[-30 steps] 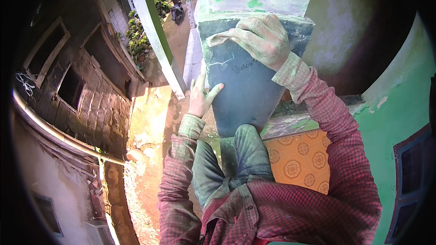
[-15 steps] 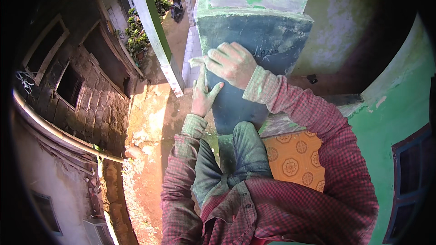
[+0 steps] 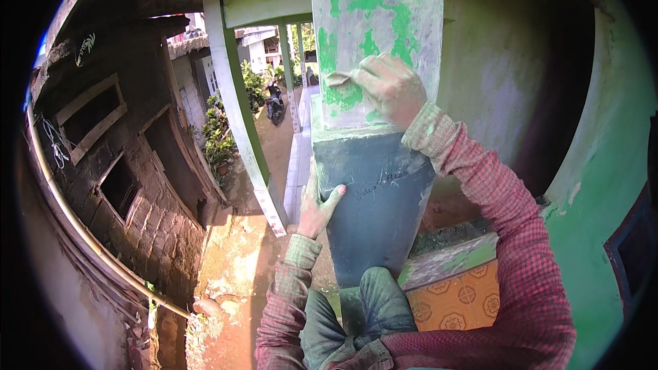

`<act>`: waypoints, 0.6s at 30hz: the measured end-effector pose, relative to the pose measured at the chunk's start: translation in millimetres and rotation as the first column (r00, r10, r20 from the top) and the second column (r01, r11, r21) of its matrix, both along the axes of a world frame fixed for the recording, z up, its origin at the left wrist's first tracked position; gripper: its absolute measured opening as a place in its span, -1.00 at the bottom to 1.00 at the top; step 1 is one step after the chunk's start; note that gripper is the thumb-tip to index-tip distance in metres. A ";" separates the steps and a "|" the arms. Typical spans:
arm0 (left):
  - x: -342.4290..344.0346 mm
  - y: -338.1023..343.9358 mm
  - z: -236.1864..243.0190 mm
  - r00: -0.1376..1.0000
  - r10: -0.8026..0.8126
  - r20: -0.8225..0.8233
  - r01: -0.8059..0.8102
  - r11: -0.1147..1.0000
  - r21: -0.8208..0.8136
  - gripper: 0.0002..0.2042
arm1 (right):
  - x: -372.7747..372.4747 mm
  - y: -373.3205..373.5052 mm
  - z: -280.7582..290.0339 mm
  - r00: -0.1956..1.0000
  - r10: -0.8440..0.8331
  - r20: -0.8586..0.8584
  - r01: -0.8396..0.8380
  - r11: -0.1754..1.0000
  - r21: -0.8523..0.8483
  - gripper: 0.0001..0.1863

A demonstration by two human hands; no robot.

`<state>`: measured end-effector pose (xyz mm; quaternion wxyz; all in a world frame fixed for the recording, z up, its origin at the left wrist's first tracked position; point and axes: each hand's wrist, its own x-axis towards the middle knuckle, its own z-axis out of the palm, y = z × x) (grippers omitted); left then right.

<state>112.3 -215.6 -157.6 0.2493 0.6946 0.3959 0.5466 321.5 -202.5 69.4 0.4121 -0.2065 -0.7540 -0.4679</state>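
Note:
In front of me stands a square pillar (image 3: 380, 17) with patchy green and whitish paint above a dark blue base (image 3: 373, 223). My right hand (image 3: 392, 89) is closed on a small, folded, brownish piece of sandpaper (image 3: 338, 80). It lies against the pillar's front face, low on the patchy part, near the left edge. My left hand (image 3: 317, 209) rests at the left edge of the blue base, its thumb across the front and its fingers stretched up along the side. Both hands and cuffs look dusty pale.
Handwritten marks are on the blue base. A slimmer post (image 3: 240, 103) stands to the left, with a tiled walkway (image 3: 296, 168) behind it. Further off is a parked motorbike (image 3: 275, 104). Patterned orange tiles (image 3: 458, 299) lie at the lower right, by a green wall (image 3: 582, 253).
My right hand has gone from the blue base's left edge up to the patchy paint above, with the sandpaper. My left hand stays on the base's edge. The view has tilted upward.

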 end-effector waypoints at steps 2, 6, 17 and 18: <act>5.1 -3.2 40.9 0.998 0.012 0.061 -0.012 1.000 -0.006 -0.13 | 3.4 2.6 16.1 0.992 0.045 -0.115 -0.044 0.999 0.014 -0.91; 10.3 23.4 67.1 0.997 0.047 0.065 -0.054 0.992 0.115 -0.21 | 1.4 18.2 -18.8 0.972 0.098 0.216 -0.099 0.995 -0.004 -0.96; -0.9 26.1 44.5 1.000 -0.004 -0.005 0.005 0.981 0.195 -0.15 | -0.8 14.8 -18.3 0.982 0.077 0.174 -0.054 0.989 -0.135 -0.94; -4.5 19.9 41.7 0.999 -0.053 0.012 0.051 0.991 0.127 -0.17 | 0.3 8.2 -32.5 0.988 0.123 0.094 -0.101 0.972 -0.210 -0.94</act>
